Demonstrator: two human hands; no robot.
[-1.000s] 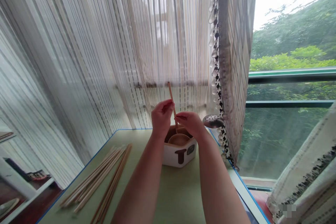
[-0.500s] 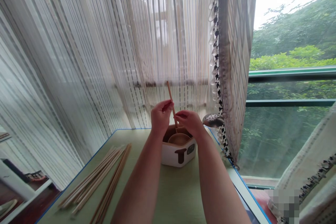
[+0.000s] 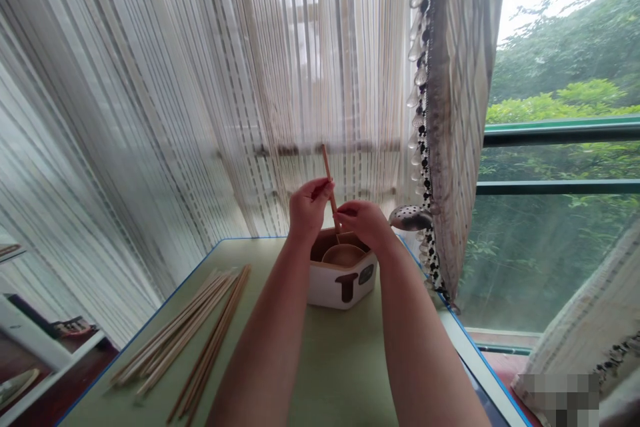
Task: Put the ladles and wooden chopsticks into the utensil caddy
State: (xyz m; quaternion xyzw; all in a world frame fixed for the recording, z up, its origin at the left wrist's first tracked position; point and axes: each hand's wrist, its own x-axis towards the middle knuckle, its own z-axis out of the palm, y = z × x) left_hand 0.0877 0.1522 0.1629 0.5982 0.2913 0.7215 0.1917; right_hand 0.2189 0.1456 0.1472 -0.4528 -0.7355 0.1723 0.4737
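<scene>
My left hand [image 3: 307,210] pinches the upper part of the wooden handle of a ladle [image 3: 327,163], which tilts a little to the left. Lower on that same handle, the fingers of my right hand [image 3: 367,221] are closed. The round bowl of the ladle sits down inside a white angular holder [image 3: 327,285] with a brown inside and a dark marking on its front. Behind my right wrist, the perforated metal head of a skimmer [image 3: 410,217] sticks out to the right; its handle is hidden.
Light chopsticks [image 3: 175,330] and a darker bunch of chopsticks [image 3: 215,343] lie left of my arm on a pale green table [image 3: 345,367] with blue edging. Striped curtains [image 3: 200,80] hang behind it. A window [image 3: 560,253] is at the right, a white shelf [image 3: 40,347] at the lower left.
The view has shifted slightly, so the scene sits a little higher in the picture. Both hands keep their hold on the ladle handle, with little visible movement relative to the holder.
</scene>
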